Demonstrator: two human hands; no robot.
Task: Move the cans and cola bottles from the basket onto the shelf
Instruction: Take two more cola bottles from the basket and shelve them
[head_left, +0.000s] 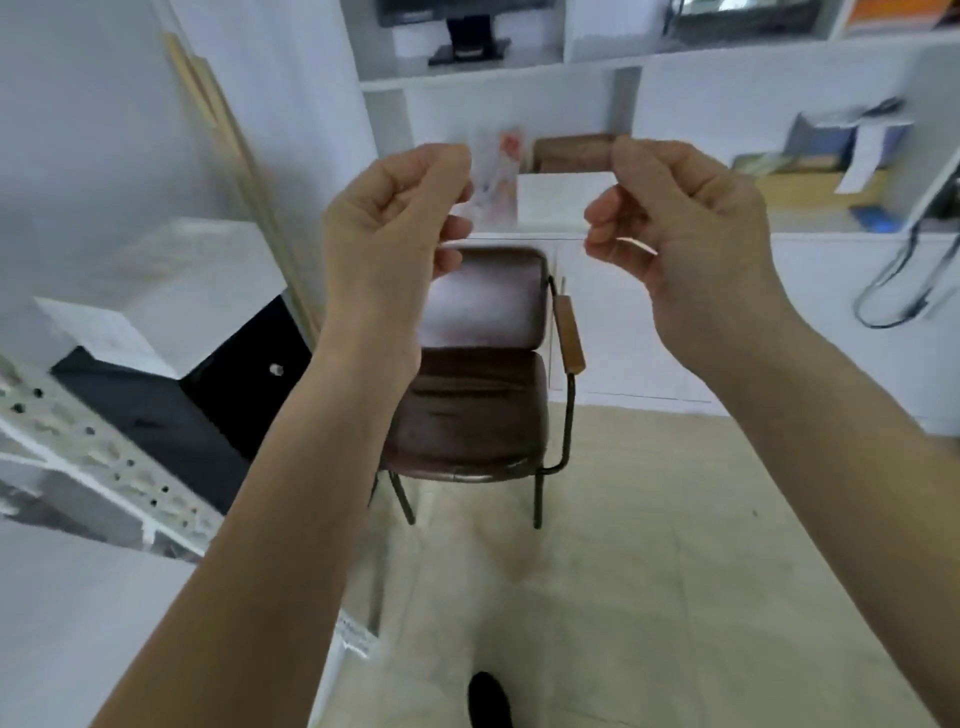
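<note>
- The left hand (395, 218) and right hand (675, 218) are raised side by side, fingers curled loosely, gripping nothing visible.
- A brown chair (483, 374) stands beyond the 2 hands.
- A white perforated rack (104, 457) sits at the left.

Two bare forearms, raised side by side into the centre of view, wrists apart. Left hand (397, 218): fingers curled loosely inward, thumb towards the forefinger, nothing visibly held. Right hand (685, 223): likewise loosely curled, fingertips bent towards the palm, nothing visibly held. Hands level with each other, not touching.
</note>
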